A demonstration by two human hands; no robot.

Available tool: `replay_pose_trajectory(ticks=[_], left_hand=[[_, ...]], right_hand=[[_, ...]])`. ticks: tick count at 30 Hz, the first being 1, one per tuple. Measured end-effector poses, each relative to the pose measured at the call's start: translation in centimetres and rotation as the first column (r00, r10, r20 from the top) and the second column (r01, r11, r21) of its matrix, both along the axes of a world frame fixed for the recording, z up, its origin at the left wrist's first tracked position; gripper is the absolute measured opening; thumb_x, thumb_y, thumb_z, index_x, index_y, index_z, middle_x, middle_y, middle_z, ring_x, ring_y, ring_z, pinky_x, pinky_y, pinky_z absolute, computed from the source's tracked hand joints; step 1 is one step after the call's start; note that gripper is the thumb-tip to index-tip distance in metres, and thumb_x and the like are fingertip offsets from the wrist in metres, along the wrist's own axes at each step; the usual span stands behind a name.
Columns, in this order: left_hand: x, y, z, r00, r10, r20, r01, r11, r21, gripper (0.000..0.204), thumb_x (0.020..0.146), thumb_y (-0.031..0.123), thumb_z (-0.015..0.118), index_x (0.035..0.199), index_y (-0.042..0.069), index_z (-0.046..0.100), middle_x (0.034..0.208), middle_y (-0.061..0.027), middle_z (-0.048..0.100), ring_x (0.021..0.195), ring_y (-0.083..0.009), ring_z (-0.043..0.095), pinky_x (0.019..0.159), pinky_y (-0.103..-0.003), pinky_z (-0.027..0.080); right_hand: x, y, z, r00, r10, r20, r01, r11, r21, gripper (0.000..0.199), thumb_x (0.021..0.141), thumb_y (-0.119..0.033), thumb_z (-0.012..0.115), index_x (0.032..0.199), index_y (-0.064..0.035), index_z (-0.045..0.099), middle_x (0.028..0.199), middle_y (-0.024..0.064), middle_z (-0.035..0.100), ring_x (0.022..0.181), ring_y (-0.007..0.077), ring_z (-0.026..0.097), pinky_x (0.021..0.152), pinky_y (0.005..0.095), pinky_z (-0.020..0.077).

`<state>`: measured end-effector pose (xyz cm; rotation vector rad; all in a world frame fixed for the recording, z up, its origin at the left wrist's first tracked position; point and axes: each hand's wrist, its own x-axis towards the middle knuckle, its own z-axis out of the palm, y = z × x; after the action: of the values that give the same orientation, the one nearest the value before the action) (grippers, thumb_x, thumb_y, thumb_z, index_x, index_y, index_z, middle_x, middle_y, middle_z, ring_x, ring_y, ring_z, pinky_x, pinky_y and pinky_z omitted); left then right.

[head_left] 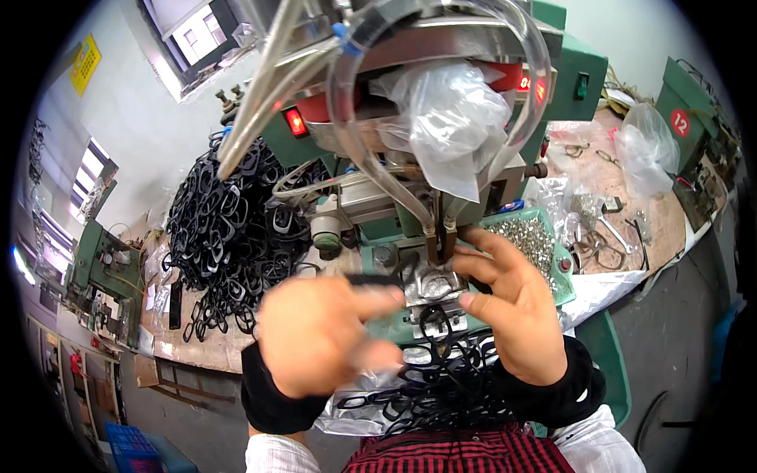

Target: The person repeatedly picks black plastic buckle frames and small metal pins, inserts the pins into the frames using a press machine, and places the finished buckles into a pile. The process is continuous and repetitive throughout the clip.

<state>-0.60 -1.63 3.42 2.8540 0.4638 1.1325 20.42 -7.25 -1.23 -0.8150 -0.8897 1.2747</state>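
My left hand [323, 331] is blurred with motion and pinches a thin black strip-like part [372, 279] between thumb and fingers, just left of the machine's metal die [430, 282]. My right hand [505, 303] rests at the right of the die, fingertips touching it and a black frame part [436, 322] that lies under the die's front. Both wrists wear black sleeves. A pile of black frame parts [441, 386] lies on clear plastic in my lap, below both hands.
A green press machine [441, 118] with clear hoses and a plastic bag towers over the die. A large heap of black frames [229, 229] lies at the left. A green tray of small metal rivets [528, 236] sits at the right. Tools and bags litter the bench.
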Motion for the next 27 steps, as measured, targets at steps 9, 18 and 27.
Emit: replay_pose_trajectory(ticks=[9, 18, 27], left_hand=[[4.4, -3.3, -4.9, 0.988, -0.096, -0.121, 0.131, 0.936, 0.327, 0.037, 0.086, 0.039, 0.076, 0.076, 0.011, 0.053, 0.098, -0.0109, 0.071, 0.077, -0.019, 0.063, 0.071, -0.034, 0.063], [4.4, -3.4, -5.6, 0.988, -0.095, -0.122, 0.129, 0.942, 0.311, 0.036, 0.084, 0.037, 0.077, 0.076, 0.011, 0.054, 0.101, -0.0092, 0.071, 0.077, -0.0182, 0.063, 0.075, -0.034, 0.063], [-6.1, -6.3, -9.3, 0.927, 0.325, 0.187, -0.351, 0.928, 0.123, 0.023, 0.081, 0.022, 0.08, 0.093, 0.006, 0.069, 0.108, -0.0104, 0.072, 0.075, -0.0199, 0.064, 0.078, -0.037, 0.055]], right_hand=[[8.8, 1.2, -10.7, -0.155, -0.447, 0.881, 0.378, 0.797, 0.471, 0.02, 0.076, -0.007, 0.072, 0.096, -0.0029, 0.07, 0.122, 0.0219, 0.062, 0.121, 0.0423, 0.054, 0.098, 0.0487, 0.0459], [8.6, 2.8, -11.8, -0.062, -0.565, 0.823, 0.099, 0.817, 0.568, 0.014, 0.078, -0.006, 0.07, 0.091, -0.0029, 0.066, 0.124, 0.0168, 0.061, 0.124, 0.0368, 0.054, 0.1, 0.0486, 0.0456], [13.2, -0.8, -14.7, 0.556, -0.622, 0.551, 0.663, 0.732, 0.157, 0.019, 0.095, -0.009, 0.067, 0.111, 0.0003, 0.068, 0.1, 0.0048, 0.068, 0.089, 0.012, 0.062, 0.08, 0.0257, 0.0499]])
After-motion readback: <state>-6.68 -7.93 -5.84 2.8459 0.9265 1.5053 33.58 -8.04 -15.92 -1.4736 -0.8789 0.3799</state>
